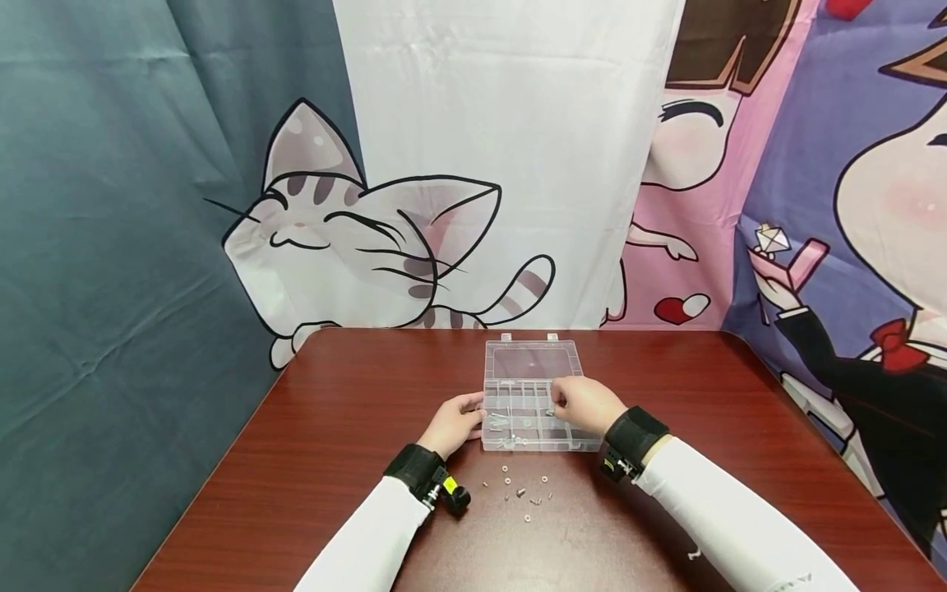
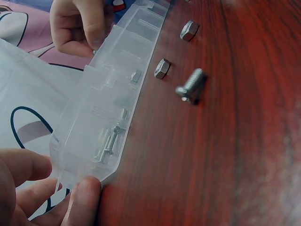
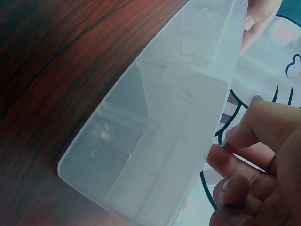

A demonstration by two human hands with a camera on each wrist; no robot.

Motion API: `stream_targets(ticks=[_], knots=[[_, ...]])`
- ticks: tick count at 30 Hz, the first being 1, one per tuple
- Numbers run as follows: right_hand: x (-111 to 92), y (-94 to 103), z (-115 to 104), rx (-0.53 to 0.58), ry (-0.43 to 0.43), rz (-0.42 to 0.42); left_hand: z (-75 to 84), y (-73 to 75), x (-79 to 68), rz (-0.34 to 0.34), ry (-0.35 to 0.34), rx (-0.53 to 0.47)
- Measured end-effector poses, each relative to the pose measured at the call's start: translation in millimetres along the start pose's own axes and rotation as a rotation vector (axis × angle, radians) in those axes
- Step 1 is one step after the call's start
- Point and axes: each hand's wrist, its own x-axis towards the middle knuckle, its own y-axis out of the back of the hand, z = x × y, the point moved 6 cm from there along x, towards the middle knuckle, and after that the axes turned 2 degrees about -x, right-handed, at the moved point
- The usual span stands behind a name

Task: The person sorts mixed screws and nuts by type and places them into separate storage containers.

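Note:
A clear plastic compartment box (image 1: 592,445) lies on the table with its lid (image 1: 533,362) folded back. My left hand (image 1: 453,423) grips the left side of the box, thumb and fingers around its corner in the left wrist view. Over the right-hand compartments, my right hand (image 1: 588,404) pinches a small metal screw (image 3: 225,143) between thumb and forefinger; its far end is hidden. Several screws (image 2: 111,141) lie in the compartment near the left hand. A nut (image 2: 136,76) shows through the front wall further along.
Loose pieces lie on the brown table (image 1: 355,395) in front of the box, among them a hex nut (image 2: 162,68), a second nut (image 2: 189,30) and a short bolt (image 2: 192,85). A cartoon-printed curtain (image 1: 473,123) hangs behind the table.

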Motion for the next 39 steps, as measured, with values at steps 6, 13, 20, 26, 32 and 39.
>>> stream_targets(ticks=[6, 13, 20, 26, 32, 39], knots=[[0.5, -0.8, 0.7, -0.018, 0.008, -0.013, 8.3, -0.9, -4.5, -0.005, -0.005, -0.012], [-2.0, -2.1, 2.4, -0.018, -0.002, -0.007, -0.9, -0.4, 1.2, 0.000, 0.005, -0.007], [-6.5, -2.0, 2.0, -0.037, -0.001, 0.019, -0.3, 0.9, 3.0, -0.001, 0.011, 0.002], [-18.0, 3.7, -8.7, -0.046, 0.008, 0.043, -1.0, 0.7, 3.2, -0.008, 0.023, -0.005], [-39.1, 7.4, -31.6, -0.048, 0.080, 0.071, 0.8, 1.0, 1.2, -0.010, 0.012, -0.010], [-64.1, 4.8, -57.3, -0.037, 0.178, 0.074, 1.9, 0.2, -0.5, -0.016, 0.019, -0.016]])
